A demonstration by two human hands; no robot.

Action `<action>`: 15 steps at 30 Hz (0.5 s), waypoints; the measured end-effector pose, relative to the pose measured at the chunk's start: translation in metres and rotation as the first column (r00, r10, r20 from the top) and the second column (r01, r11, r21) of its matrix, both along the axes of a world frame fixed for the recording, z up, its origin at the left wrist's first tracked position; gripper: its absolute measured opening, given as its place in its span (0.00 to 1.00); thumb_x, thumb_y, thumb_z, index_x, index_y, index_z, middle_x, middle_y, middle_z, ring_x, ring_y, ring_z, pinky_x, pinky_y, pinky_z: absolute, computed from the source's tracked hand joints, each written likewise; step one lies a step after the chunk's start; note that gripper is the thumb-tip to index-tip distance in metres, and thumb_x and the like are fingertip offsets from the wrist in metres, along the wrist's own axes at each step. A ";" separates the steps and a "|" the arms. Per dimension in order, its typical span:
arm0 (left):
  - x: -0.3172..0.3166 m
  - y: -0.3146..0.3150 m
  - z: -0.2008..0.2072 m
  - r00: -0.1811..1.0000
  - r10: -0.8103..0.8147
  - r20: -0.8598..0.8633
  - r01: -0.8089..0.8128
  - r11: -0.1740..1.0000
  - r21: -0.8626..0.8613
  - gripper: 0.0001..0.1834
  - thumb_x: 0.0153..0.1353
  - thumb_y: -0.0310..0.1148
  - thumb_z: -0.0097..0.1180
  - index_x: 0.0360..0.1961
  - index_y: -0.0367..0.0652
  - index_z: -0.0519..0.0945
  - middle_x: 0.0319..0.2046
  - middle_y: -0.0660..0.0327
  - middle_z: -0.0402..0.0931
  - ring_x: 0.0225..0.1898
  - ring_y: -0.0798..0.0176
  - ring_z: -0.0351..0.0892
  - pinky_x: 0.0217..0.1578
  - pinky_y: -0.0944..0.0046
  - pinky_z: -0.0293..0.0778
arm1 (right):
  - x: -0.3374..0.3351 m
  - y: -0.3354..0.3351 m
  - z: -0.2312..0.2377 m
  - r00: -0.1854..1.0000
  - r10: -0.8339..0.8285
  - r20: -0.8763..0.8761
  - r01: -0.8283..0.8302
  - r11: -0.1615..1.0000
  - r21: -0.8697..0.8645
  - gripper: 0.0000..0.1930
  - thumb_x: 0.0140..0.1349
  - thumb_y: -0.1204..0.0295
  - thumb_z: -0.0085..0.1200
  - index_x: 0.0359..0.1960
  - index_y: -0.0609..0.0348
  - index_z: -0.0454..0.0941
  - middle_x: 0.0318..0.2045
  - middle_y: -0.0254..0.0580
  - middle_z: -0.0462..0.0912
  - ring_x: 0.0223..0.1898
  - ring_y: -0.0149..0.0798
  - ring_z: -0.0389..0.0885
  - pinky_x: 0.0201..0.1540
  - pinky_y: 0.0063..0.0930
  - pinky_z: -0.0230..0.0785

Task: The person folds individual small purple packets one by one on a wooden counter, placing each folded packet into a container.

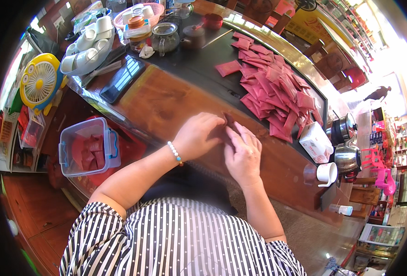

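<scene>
Red packets [270, 87], wooden table [159, 99], shelves [400, 158]

Long brown wooden table [159, 94] across the middle, surface glossy, a dark inset panel [189, 64] along its far half. Rim catches strong shine. Wooden chairs [331, 66] beyond the far edge, dark-framed. Past them, a yellow panel [307, 28] and tall shelving [362, 30], closely stocked. More shelves [402, 166] down the right side, bent by the lens; a bright pink plastic chair [385, 180] in front. Lower left: red-brown wooden cabinet [37, 223], panelled front. Floor [300, 234] brownish, lower right. Light fierce at upper right, bleaching out what seems a doorway or large window.
</scene>
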State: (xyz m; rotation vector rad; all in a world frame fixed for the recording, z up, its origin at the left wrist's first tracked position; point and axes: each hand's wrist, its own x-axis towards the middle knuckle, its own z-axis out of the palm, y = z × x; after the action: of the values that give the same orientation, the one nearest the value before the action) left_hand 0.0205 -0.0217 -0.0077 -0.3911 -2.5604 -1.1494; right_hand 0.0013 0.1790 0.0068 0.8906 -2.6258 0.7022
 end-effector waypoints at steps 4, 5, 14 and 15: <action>0.001 0.000 0.002 1.000 -0.023 0.001 0.023 0.999 -0.028 0.19 0.56 0.32 0.71 0.49 0.43 0.83 0.53 0.55 0.82 0.58 0.48 0.78 0.60 0.51 0.74 | -0.005 0.037 -0.004 0.996 -0.080 0.038 0.080 0.997 -0.017 0.18 0.58 0.75 0.60 0.51 0.52 0.87 0.57 0.43 0.84 0.60 0.51 0.79 0.64 0.45 0.69; 0.002 0.000 0.001 1.000 -0.020 -0.006 0.020 0.999 -0.029 0.18 0.56 0.32 0.71 0.48 0.43 0.83 0.53 0.55 0.82 0.57 0.48 0.78 0.60 0.51 0.74 | -0.004 0.044 -0.003 0.994 -0.091 0.062 0.093 0.995 -0.029 0.18 0.58 0.76 0.60 0.51 0.53 0.87 0.57 0.42 0.84 0.60 0.52 0.79 0.64 0.45 0.69; -0.001 0.002 -0.001 0.998 -0.031 -0.050 0.028 0.998 -0.057 0.17 0.55 0.32 0.71 0.46 0.43 0.84 0.51 0.56 0.82 0.57 0.48 0.78 0.60 0.51 0.73 | 0.002 0.016 0.002 0.999 0.043 0.001 -0.042 0.995 -0.094 0.18 0.58 0.77 0.60 0.51 0.52 0.87 0.56 0.45 0.84 0.58 0.51 0.79 0.61 0.44 0.69; -0.001 0.002 -0.002 0.997 -0.032 -0.069 0.028 0.998 -0.052 0.17 0.55 0.33 0.71 0.46 0.43 0.84 0.50 0.56 0.82 0.56 0.49 0.78 0.60 0.51 0.73 | 0.003 0.013 0.001 0.999 0.025 -0.028 -0.026 0.998 -0.050 0.20 0.55 0.76 0.60 0.51 0.49 0.88 0.56 0.40 0.85 0.58 0.49 0.79 0.61 0.44 0.69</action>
State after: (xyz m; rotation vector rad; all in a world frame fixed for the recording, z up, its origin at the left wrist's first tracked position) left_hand 0.0194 -0.0201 -0.0096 -0.4749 -2.5357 -1.0624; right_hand 0.0040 0.1924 0.0081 0.9141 -2.5648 0.7540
